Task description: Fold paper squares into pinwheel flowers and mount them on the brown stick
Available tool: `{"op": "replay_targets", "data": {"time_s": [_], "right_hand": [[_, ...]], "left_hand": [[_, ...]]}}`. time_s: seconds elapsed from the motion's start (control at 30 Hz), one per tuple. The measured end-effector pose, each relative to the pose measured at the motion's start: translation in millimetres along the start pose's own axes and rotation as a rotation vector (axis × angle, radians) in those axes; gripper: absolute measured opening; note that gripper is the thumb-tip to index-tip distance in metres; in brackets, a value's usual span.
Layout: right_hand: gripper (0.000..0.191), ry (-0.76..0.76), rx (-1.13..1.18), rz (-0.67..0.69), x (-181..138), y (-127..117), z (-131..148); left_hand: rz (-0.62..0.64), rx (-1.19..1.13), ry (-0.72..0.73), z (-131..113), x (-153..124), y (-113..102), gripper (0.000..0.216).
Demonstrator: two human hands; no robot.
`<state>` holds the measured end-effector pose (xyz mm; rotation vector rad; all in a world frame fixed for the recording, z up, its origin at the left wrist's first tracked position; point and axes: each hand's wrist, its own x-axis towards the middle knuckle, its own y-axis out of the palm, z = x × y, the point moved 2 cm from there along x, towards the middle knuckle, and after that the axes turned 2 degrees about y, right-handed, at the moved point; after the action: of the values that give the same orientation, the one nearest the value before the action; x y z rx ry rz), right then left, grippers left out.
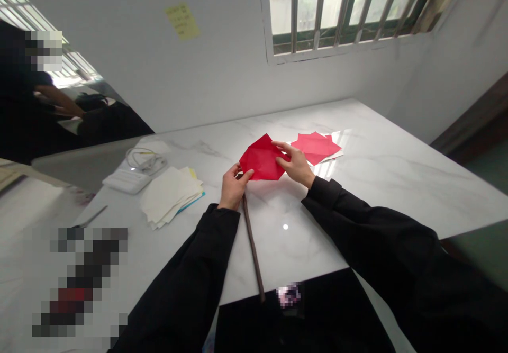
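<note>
Both of my hands hold a partly folded red paper sheet (262, 160) just above the white marble table (377, 183). My left hand (233, 188) pinches its lower left corner between thumb and fingers. My right hand (296, 163) grips the right edge, with fingers curled over the paper. A thin dark stick (253, 247) lies on the table below my left hand and runs toward the near edge.
More red sheets on white paper (317, 147) lie just right of my hands. A stack of cream paper (170, 194), a white box (127, 180) and a coiled cable (145, 158) sit at the left. Another person in dark clothes (24, 104) is at far left.
</note>
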<state>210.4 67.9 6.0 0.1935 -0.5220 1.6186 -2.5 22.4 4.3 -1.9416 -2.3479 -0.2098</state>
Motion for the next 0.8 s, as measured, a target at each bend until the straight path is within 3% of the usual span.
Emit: {"op": "replay_targets", "data": {"time_s": [0.13,0.3,0.5,0.6,0.73,0.8], "right_hand": [[0.035,0.098,0.128,-0.05,4,0,-7],[0.033,0.168,0.224,-0.108,6,-1,-12],[0.037,0.179,0.199,-0.137,4,-1,-11],[0.038,0.152,0.141,-0.154,2,-1,-9],[0.035,0.051,0.07,-0.143,-2,2,0],[0.034,0.003,0.073,-0.123,-5,5,5]], "left_hand": [[-0.039,0.024,0.066,-5,0,2,0.035],[-0.158,0.06,0.161,-11,1,-4,0.021],[-0.229,0.012,0.131,-18,-4,-5,0.049],[-0.176,0.003,0.095,-22,-10,0,0.058],[0.008,0.057,0.111,-24,-13,7,0.037],[0.034,0.073,0.106,-22,-12,8,0.036]]}}
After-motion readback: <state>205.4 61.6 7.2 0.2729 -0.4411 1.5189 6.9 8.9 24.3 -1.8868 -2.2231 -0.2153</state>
